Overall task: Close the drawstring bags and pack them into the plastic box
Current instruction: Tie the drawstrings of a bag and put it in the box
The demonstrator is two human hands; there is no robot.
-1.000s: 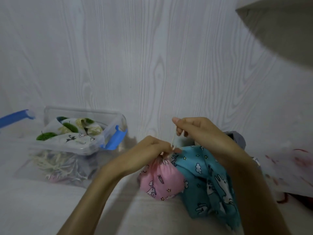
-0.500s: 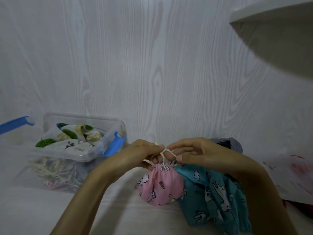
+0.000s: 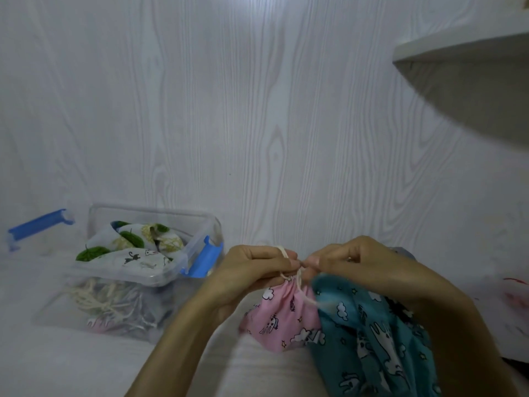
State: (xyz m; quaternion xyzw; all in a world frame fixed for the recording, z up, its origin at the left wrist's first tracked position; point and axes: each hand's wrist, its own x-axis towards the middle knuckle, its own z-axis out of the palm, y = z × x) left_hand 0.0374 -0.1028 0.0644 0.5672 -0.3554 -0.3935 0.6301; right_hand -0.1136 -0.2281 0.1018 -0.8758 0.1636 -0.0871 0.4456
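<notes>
A small pink drawstring bag (image 3: 282, 316) with cartoon prints hangs gathered at its neck between my hands, low in the middle. My left hand (image 3: 257, 267) grips the cream drawstring (image 3: 299, 282) just above the bag's neck. My right hand (image 3: 349, 260) pinches the same cord from the right, fingertips almost touching the left hand's. A teal printed bag (image 3: 372, 339) lies under my right forearm, against the pink bag. The clear plastic box (image 3: 197, 224) with blue clips stands at the left and holds several closed printed bags (image 3: 134, 247).
A white wood-grain wall (image 3: 257, 110) rises right behind the hands. A white shelf (image 3: 463, 53) juts out at the upper right. A blue-edged lid (image 3: 37, 224) sits left of the box. White fabric with red marks (image 3: 512, 293) lies at the far right.
My right hand came down from a raised pull on the cord to meet my left hand at the pink bag's neck. The cord now loops between both hands.
</notes>
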